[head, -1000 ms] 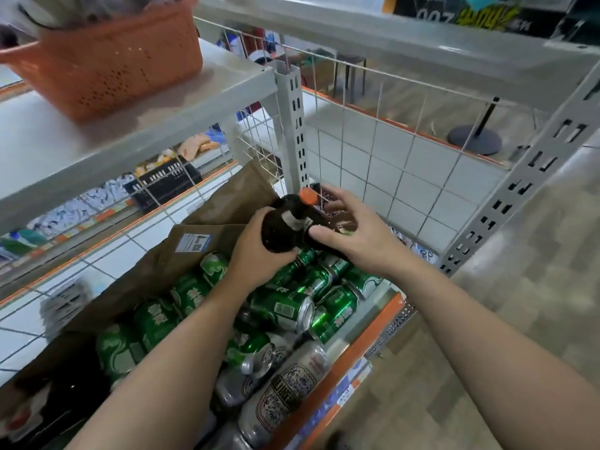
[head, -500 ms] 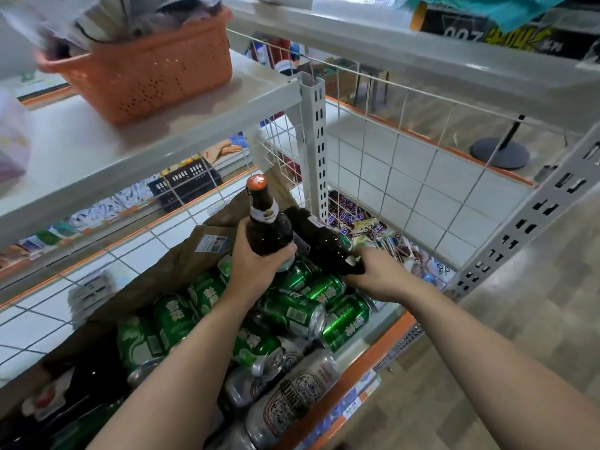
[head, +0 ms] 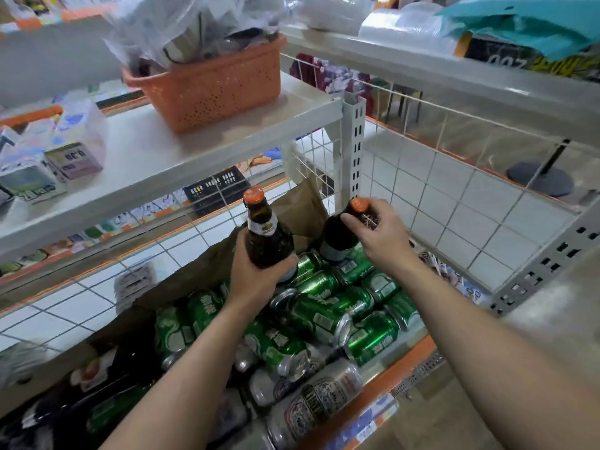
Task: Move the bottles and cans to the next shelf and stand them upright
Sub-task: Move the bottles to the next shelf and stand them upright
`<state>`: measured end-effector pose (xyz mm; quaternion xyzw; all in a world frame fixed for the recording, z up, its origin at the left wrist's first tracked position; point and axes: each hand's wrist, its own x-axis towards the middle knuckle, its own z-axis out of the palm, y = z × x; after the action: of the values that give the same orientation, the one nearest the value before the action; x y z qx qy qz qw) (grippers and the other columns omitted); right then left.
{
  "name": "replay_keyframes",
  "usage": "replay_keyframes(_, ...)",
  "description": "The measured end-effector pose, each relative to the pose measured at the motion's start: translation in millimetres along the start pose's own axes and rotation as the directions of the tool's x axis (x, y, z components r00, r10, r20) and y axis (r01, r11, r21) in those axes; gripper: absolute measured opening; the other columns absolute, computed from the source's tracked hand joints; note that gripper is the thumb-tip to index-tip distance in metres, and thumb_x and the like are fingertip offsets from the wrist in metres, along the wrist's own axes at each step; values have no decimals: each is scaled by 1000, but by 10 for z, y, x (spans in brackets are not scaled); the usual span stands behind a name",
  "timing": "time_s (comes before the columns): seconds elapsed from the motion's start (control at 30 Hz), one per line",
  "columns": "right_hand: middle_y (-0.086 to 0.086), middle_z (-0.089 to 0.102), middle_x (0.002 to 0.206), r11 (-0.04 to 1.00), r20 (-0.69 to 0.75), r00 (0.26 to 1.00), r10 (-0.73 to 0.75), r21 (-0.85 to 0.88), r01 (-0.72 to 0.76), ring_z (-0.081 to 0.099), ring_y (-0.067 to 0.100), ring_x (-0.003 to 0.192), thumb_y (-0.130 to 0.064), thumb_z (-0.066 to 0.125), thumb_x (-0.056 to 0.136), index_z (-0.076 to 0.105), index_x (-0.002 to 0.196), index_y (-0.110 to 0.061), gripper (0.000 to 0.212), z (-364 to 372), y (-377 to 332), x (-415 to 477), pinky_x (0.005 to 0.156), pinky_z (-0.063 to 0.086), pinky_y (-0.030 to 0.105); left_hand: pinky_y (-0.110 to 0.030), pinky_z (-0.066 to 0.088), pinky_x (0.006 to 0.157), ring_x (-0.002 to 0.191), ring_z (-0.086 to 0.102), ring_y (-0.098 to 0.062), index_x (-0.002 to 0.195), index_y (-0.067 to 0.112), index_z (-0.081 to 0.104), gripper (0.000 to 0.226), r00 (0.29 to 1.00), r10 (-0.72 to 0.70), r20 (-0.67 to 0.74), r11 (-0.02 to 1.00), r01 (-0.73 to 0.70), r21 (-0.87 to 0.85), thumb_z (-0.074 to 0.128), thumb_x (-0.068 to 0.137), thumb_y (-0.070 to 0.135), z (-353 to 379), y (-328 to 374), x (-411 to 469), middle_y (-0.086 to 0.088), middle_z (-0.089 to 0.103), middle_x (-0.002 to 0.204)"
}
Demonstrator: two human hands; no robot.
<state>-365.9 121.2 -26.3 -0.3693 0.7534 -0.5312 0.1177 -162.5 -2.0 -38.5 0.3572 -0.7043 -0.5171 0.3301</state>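
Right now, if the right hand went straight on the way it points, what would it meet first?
The right hand grips the dark bottle by its neck. Straight on, up-left, the brown cardboard flap likely comes first, though depth is unclear.

- Orange basket w/ plastic-wrapped stuff inside.
- Black crate in bg, center.
- Teal cloth top rt.
- Round black stand base on floor, far rt.
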Motion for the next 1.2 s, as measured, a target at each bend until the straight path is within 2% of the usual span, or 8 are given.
replay_keyframes(0.2,-4,65,119,992,51,998,33,118,-39,62,12,111,-52,56,99,47,131,-31,39,388,132,-68,100,52,37,-18,54,80,98,66,4,128,23,54,65,998,-15,-57,999,13,-41,89,75,11,-138,-66,3,8,67,114)
replay_keyframes(0.33,-10,61,115,996,100,993,54,71,-61,56,-10,104,-32,87,81,42,124,-25,62,454,328,-80,87,46,6,-19,55,78,98,67,1,126,22,53,62,998,-8,-59,999,6,-32,89,76,10,-165,-93,40,5,67,114)
replay_keyframes(0.4,-13,60,110,998,95,994,49,32,-52,56,-15,100,-20,92,74,45,121,-19,67,470,440,-66,81,42,0,-17,55,77,96,67,1,124,20,53,61,999,1,-54,1000,-2,-21,89,76,9,-164,-100,60,2,67,113)
replay_keyframes(0.6,-6,64,120,997,159,985,65,-58,-56,61,14,112,-26,98,62,47,133,-17,88,615,675,-27,99,50,32,-31,57,89,103,67,-5,124,22,54,59,999,13,-49,1000,-14,-14,89,77,13,-126,-112,120,2,67,115)
replay_keyframes(0.73,-9,66,108,993,120,990,68,-103,-56,66,17,104,-34,96,63,55,119,-20,70,644,677,18,84,53,27,-30,57,88,103,67,-4,124,23,54,59,999,12,-48,1000,-12,-9,88,77,12,-120,-104,138,4,67,115)
replay_keyframes(0.87,-6,68,109,994,33,999,32,107,-36,67,16,106,-28,95,67,54,118,-21,66,567,493,-52,89,57,37,-31,56,87,104,67,-5,122,26,55,59,998,-11,-67,999,9,-39,89,76,12,-154,-60,89,5,68,115)
replay_keyframes(1.03,-3,73,110,902,-6,991,137,414,-122,70,3,103,-18,89,75,62,122,-13,54,461,35,-97,83,59,19,-40,57,91,102,69,-8,121,34,55,66,991,-19,-136,995,5,-104,92,68,19,-301,139,14,11,71,110)
replay_keyframes(1.2,2,76,103,890,-3,993,117,445,-103,74,8,95,-15,89,77,71,110,-12,38,533,-367,-222,74,58,17,-35,57,89,96,71,-4,116,41,53,63,981,-8,-193,989,-20,-145,90,70,17,-588,276,-145,19,74,102)
